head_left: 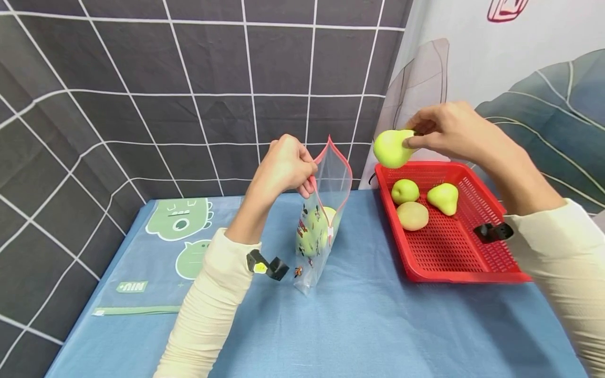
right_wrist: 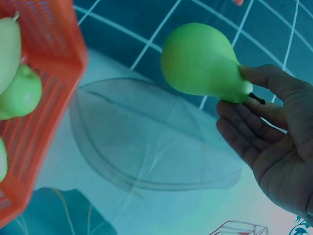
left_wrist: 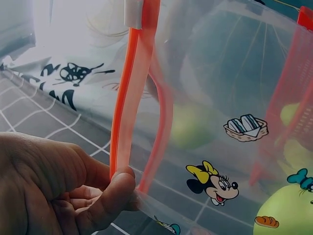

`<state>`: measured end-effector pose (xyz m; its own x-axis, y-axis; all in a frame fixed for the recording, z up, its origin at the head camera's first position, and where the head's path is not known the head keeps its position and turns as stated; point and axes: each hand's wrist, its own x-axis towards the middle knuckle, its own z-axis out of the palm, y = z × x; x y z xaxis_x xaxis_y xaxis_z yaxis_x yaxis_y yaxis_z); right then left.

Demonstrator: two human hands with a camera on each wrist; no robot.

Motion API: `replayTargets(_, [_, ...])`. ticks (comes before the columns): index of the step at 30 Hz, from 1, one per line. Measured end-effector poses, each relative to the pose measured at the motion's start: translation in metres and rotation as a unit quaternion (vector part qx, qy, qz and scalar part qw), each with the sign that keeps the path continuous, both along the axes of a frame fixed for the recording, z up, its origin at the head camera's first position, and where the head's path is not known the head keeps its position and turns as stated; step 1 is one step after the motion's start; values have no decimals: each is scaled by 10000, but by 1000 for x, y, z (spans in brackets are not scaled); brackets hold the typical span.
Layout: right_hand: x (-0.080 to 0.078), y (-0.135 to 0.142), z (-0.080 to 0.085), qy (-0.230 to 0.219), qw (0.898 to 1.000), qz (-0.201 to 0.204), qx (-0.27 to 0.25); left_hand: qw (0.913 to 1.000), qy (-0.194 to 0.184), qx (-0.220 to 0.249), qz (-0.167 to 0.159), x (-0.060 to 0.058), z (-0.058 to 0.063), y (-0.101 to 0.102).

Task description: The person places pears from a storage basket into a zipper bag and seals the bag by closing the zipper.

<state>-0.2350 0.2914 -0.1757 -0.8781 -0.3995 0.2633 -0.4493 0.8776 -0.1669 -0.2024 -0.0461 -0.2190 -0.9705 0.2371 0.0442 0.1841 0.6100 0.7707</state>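
Note:
My left hand (head_left: pixel 289 164) pinches the red rim of a clear zip bag (head_left: pixel 312 252) printed with cartoon figures. The bag stands on the table with its mouth spread apart, its white slider (head_left: pixel 330 231) partway down the near edge. Yellow-green fruit (left_wrist: pixel 288 215) sits inside, seen through the plastic. My right hand (head_left: pixel 451 128) holds a green pear (right_wrist: pixel 198 61) by its stem end, between thumb and fingers. This pear is in the air above the left rim of a red basket (head_left: pixel 454 262), to the right of the bag.
In the basket lie a green apple-like fruit (head_left: pixel 405 191), a pale oval fruit (head_left: pixel 413 216) and another pear (head_left: pixel 443 199). A flat blue zip bag with green cartoon shapes (head_left: pixel 142 262) lies on the blue table (head_left: pixel 321 336) at left. A dark tiled backdrop (head_left: pixel 212 63) stands behind.

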Motion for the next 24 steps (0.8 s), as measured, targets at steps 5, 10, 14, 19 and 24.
replayTargets(5, [10,-16,2,418,9980,222,-417,10000,8,-44,33,0,0,0])
replayTargets(10, [20,-29,5,864,9908,525,-903,10000,-29,20,17,0,0,0])
replayTargets(14, [30,-42,8,1310,9797,859,-1249,10000,-42,56,24,0,0,0])
replayTargets(19, [40,-57,6,1659,9670,1323,-1410,10000,-82,39,24,0,1,0])
replayTargets(24, [49,-69,0,1671,9614,1590,-1502,10000,-80,2,5,1,2,0])
